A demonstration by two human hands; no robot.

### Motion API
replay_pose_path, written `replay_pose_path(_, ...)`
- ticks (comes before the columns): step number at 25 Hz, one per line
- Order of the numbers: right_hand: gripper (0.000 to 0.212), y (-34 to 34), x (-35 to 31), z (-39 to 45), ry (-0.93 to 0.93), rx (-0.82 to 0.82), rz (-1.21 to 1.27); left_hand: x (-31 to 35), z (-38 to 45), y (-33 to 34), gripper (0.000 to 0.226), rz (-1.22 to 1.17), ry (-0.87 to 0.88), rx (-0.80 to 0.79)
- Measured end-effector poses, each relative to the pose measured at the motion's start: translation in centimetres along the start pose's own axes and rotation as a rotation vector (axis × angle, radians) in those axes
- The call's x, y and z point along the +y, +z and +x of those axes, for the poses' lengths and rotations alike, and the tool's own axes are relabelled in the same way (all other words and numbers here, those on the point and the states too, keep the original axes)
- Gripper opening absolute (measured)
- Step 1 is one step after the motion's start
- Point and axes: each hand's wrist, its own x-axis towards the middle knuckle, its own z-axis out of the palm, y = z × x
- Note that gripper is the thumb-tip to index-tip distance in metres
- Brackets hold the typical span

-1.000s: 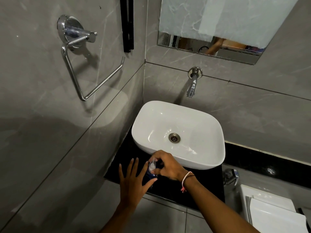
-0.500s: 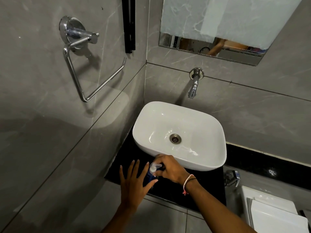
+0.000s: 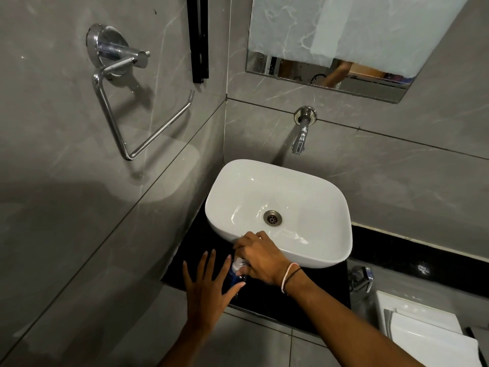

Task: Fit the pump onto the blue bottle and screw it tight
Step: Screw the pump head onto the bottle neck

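The blue bottle stands upright on the black counter just in front of the white basin. Its clear-white pump sits on the bottle's neck. My right hand covers the pump from above and its fingers are closed around it. My left hand is beside the bottle on the left; the thumb and forefinger hold the bottle's body while the other fingers spread out. Most of the bottle is hidden between the two hands.
A white basin with a metal drain sits behind the bottle, under a wall tap. A chrome towel ring hangs on the left wall. A white toilet cistern is at the lower right. A mirror hangs above.
My right hand has turned on the pump and now covers more of it. My left hand and the bottle have stayed in place.
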Motion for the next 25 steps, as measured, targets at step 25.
replay_pose_path(25,0.050,2.2,-3.2,-3.0,0.318,0.272,0.661,-0.4,0.0,1.2,0.073,0.034,0.063,0.147)
